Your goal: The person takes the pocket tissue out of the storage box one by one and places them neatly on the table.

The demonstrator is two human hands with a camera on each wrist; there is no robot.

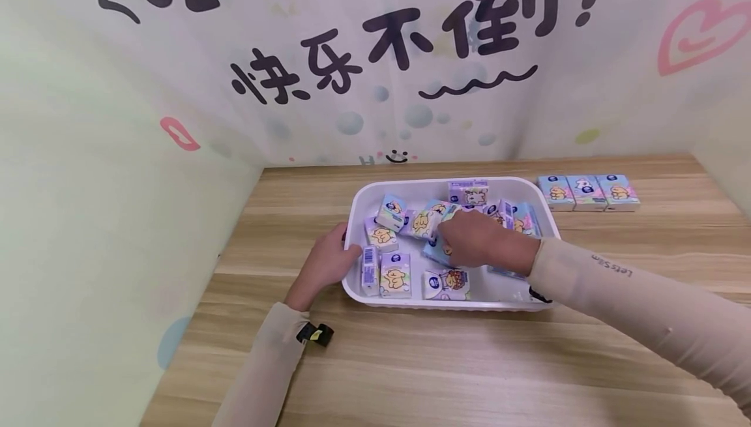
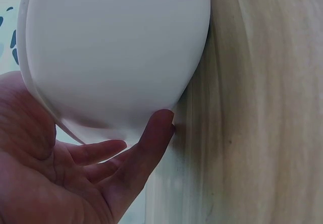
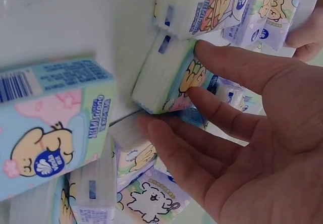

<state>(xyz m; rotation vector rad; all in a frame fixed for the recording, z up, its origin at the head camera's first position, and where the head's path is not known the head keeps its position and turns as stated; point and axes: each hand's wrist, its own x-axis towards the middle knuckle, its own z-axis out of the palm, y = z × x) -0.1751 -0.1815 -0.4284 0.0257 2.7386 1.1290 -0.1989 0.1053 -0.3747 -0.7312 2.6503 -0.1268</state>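
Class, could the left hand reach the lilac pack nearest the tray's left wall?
Probably yes: the left hand holds the tray close by and nothing lies over the lilac pack, though that hand might first need to let go.

The left hand (image 1: pixel 328 261) and right hand (image 1: pixel 478 238) are bare; a close-fitting beige left sleeve (image 1: pixel 264 365) has a black wrist piece (image 1: pixel 324 336) with a yellow mark; the matching right sleeve (image 1: pixel 633 309) bears dark "LetsSlim" lettering (image 1: pixel 612 265), with a black fitting (image 1: pixel 540 295) by its near edge

White rectangular plastic tray with rounded corners (image 1: pixel 452 305), on wooden desk (image 1: pixel 422 375). Small purple and blue cartoon-print tissue packs (image 1: pixel 396 277) scattered inside, some overlapping. Three more packs (image 1: pixel 589 193) in row, right of tray.
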